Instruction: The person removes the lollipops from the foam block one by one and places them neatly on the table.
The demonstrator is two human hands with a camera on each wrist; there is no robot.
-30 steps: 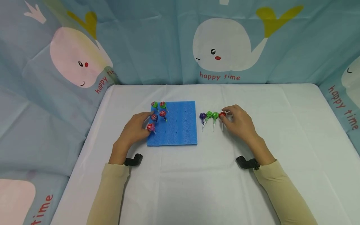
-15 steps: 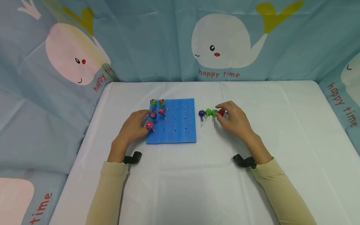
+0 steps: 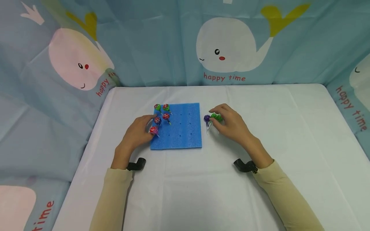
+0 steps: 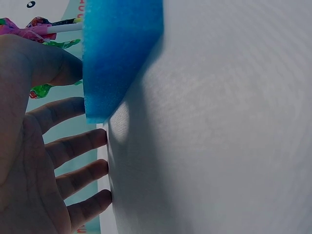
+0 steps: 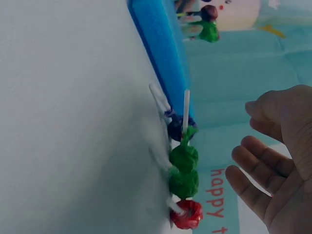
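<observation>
My left hand (image 3: 135, 131) rests at the left edge of a blue foam board (image 3: 188, 141), thumb and fingers spread and touching its side. Several lollipops stand in the board's left part, among them a pink-red one (image 3: 154, 130) and a dark blue-red one (image 3: 157, 120). My right hand (image 3: 231, 123) hovers, fingers apart and holding nothing, above a row of loose lollipops right of the board. That row has a purple lollipop (image 3: 207, 118), two green lollipops (image 3: 214, 116) and a red lollipop (image 5: 186, 214), which the hand hides in the head view.
Small holes dot the rest of the board. A white cloth covers the table (image 3: 185, 192). Behind and to the left hangs a blue curtain (image 3: 162, 48) printed with whales. A black camera mount (image 3: 137, 164) sits on each wrist.
My right hand has moved left along the row, from the red lollipop to over the green ones and near the purple one. The left hand stays at the board.
</observation>
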